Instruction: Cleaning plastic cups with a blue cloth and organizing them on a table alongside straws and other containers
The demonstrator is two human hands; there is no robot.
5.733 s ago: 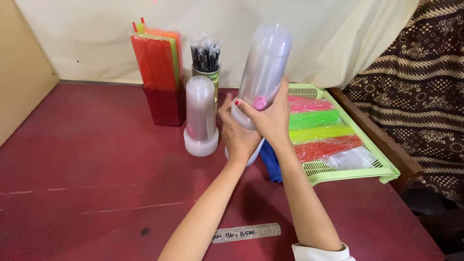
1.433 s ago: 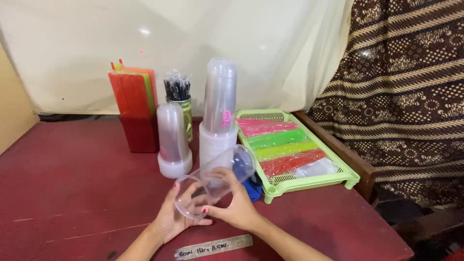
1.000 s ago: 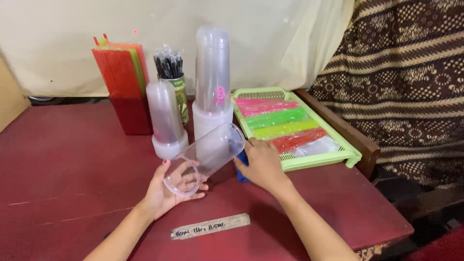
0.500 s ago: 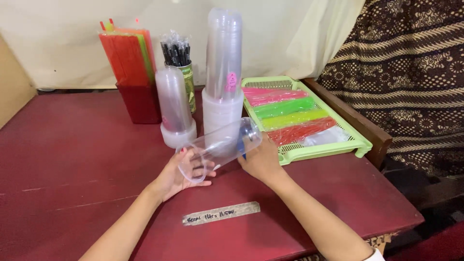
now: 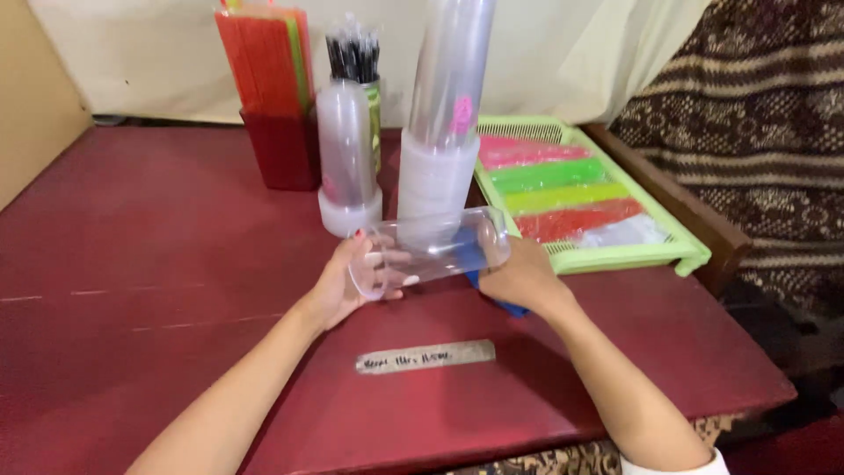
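Both hands hold a clear plastic cup (image 5: 435, 251) lying on its side just above the dark red counter (image 5: 158, 264). The left hand (image 5: 347, 281) cups the open mouth, fingers (image 5: 387, 261) curled inside the rim; the right hand (image 5: 523, 277) closes around the base (its fingertips are hidden). The cup lies directly in front of a tall stack of clear cups (image 5: 444, 132). Right of the stack sits a green tray (image 5: 633, 255); left of the stack, a shorter cup stack (image 5: 347, 158).
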